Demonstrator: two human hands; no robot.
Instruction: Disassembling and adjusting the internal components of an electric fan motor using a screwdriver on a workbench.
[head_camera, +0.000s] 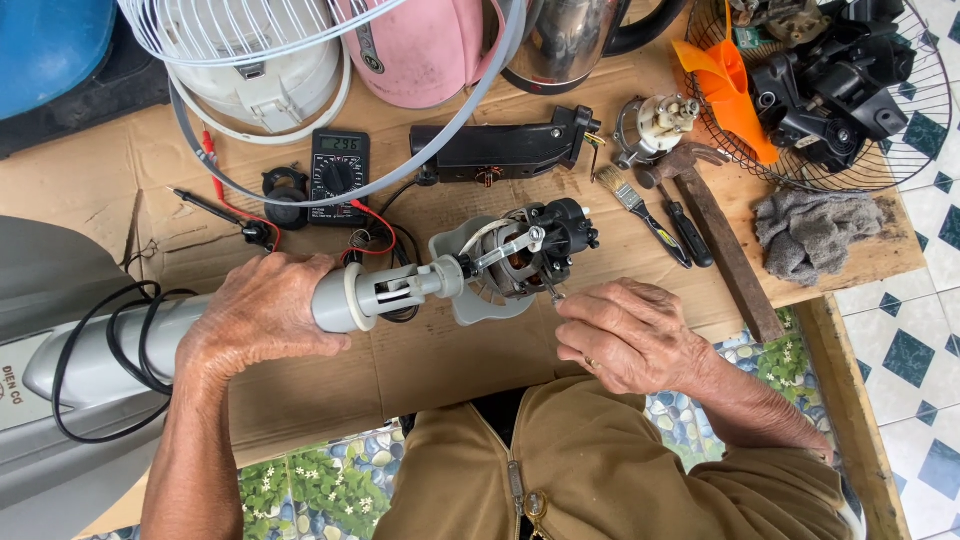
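Observation:
My left hand (262, 315) grips the grey pole (335, 300) of a stand fan lying across a cardboard sheet. At the pole's end sits the exposed fan motor (525, 252) with its grey backing plate. My right hand (625, 335) pinches a thin metal tool whose tip touches the underside of the motor. A black power cord (110, 345) loops beside my left wrist.
A multimeter (338, 175) with red and black probes lies behind the pole. A paintbrush (630, 200), a screwdriver (685, 225) and a hammer (725, 250) lie to the right, near a grey rag (815, 235). A wire fan guard (860, 110) holds black parts. Another guard (250, 40) leans at the back.

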